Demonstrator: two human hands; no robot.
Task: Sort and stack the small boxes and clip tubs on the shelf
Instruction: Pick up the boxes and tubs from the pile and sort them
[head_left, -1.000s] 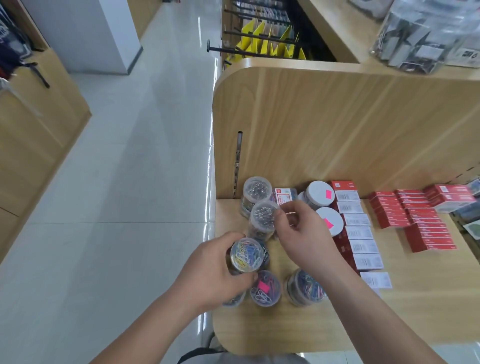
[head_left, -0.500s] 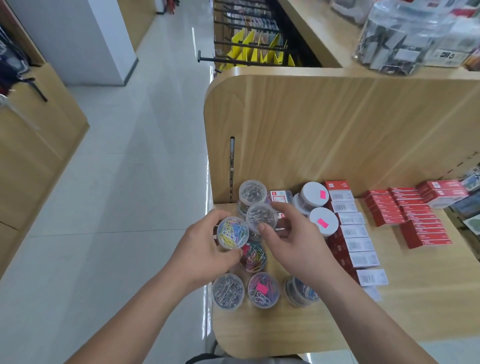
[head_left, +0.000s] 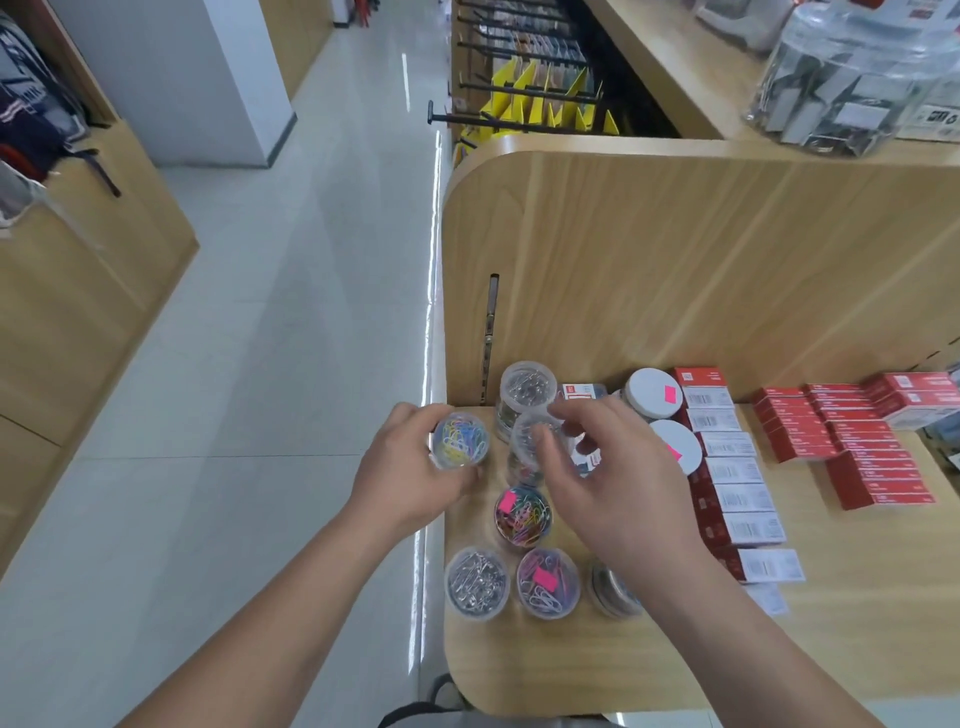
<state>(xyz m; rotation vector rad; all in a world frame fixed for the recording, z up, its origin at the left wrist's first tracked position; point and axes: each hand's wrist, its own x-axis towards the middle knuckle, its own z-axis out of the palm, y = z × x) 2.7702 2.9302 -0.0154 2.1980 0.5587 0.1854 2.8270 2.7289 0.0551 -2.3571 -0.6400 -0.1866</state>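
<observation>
Clip tubs (head_left: 548, 582) clustered at the shelf's (head_left: 857, 623) near-left corner. The left hand (head_left: 410, 483) gripped a coloured-clip tub (head_left: 460, 441) at the left edge; the right hand (head_left: 602, 488) curved its fingers apart over a silver-clip tub (head_left: 522, 447), contact blurred. Stacking seemed underway; next, seat the held tub squarely on a match.

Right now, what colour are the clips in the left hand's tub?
Its tub shows mixed yellow, blue, green; head view.
</observation>
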